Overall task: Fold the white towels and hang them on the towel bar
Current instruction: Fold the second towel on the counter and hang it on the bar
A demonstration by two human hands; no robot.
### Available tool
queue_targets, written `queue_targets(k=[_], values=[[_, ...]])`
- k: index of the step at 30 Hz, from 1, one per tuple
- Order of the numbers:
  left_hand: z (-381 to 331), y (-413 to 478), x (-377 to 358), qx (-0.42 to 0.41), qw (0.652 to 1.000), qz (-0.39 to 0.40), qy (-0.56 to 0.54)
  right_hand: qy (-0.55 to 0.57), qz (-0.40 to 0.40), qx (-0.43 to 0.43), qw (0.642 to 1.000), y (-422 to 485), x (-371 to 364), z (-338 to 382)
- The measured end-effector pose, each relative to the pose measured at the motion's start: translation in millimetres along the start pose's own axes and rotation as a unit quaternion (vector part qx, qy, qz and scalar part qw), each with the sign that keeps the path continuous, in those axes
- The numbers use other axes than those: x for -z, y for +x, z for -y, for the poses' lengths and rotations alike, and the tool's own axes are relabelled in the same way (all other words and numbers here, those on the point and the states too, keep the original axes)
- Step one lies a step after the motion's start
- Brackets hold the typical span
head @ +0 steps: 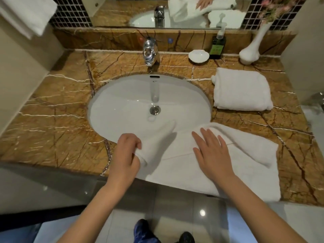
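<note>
Looking down from the head camera, the left hand (128, 151) pinches the left end of a white towel (249, 174) with curled fingers. The right hand (213, 153) lies flat on the towel's middle, fingers spread wide. The towel lies on the front of the counter (52, 120), and its left part reaches over the sink (122, 106). A folded towel (242, 90) sits on the counter right of the sink, well apart from the hands. A hanging towel (26, 13) shows at the top left; the bar itself is hidden. To fold well, I think the flat hand should hold the cloth down while the other hand brings its end across, so the edges meet with no bumps.
</note>
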State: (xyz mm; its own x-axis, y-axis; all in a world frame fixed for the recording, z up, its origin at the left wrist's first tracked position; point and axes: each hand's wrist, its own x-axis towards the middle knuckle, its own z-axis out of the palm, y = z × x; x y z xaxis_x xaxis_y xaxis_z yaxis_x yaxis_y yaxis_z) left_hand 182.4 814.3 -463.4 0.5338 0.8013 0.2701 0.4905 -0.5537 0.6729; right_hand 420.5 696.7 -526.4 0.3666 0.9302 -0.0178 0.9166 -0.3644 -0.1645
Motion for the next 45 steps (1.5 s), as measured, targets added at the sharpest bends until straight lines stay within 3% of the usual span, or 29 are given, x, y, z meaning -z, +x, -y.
queue_targets(k=[3, 6, 11, 13, 16, 19, 21, 24, 27, 31, 35, 38, 41, 45], values=[[24.8, 2.9, 33.3, 0.036, 0.995, -0.077, -0.046, -0.006, 0.000, -0.007, 1.000, 0.0, 0.5, 1.9], [52.1, -1.2, 62.2, 0.033, 0.996, -0.086, 0.001, -0.008, -0.004, -0.010, 1.000, -0.8, 2.3, 3.2], [101.2, -16.8, 93.5, 0.018, 0.974, 0.011, 0.225, -0.018, -0.001, -0.014, 1.000, -1.2, 4.0, 7.7], [109.8, -22.1, 93.9, 0.027, 0.969, 0.053, 0.239, -0.021, 0.004, -0.015, 1.000, -2.5, 4.6, 9.1], [117.9, -32.8, 84.4, -0.065, 0.955, 0.092, 0.273, -0.024, 0.005, -0.026, 0.999, -4.1, 7.6, 14.0], [122.3, -35.4, 81.5, -0.048, 0.960, 0.097, 0.258, 0.003, -0.009, -0.040, 0.999, 0.1, 14.8, 33.9], [125.6, -35.8, 81.0, -0.033, 0.965, 0.088, 0.246, 0.061, -0.019, 0.002, 0.998, 7.3, 22.7, 60.0], [130.5, -36.9, 80.7, -0.023, 0.969, 0.078, 0.233, 0.126, 0.021, 0.132, 0.983, 20.2, 27.1, 114.2], [138.5, -35.7, 80.1, 0.086, 0.980, 0.043, 0.173, 0.135, 0.061, 0.229, 0.962, 28.9, 13.1, 162.9], [143.1, -31.0, 83.2, 0.185, 0.977, 0.012, 0.106, 0.097, 0.073, 0.284, 0.951, 32.2, -10.9, 182.5], [142.5, -27.6, 85.3, 0.214, 0.974, 0.020, 0.063, 0.104, -0.017, 0.289, 0.952, 28.2, -24.9, 180.4], [140.2, -14.6, 90.2, 0.154, 0.984, 0.028, 0.090, 0.091, -0.013, 0.286, 0.954, 30.4, -24.9, 183.9], [139.8, 5.7, 108.8, 0.002, 0.983, 0.024, 0.181, 0.076, 0.006, 0.275, 0.958, 35.5, -19.7, 188.9], [144.5, 31.7, 143.0, -0.268, 0.923, -0.012, 0.276, 0.071, 0.027, 0.262, 0.962, 38.3, -13.8, 198.3]])
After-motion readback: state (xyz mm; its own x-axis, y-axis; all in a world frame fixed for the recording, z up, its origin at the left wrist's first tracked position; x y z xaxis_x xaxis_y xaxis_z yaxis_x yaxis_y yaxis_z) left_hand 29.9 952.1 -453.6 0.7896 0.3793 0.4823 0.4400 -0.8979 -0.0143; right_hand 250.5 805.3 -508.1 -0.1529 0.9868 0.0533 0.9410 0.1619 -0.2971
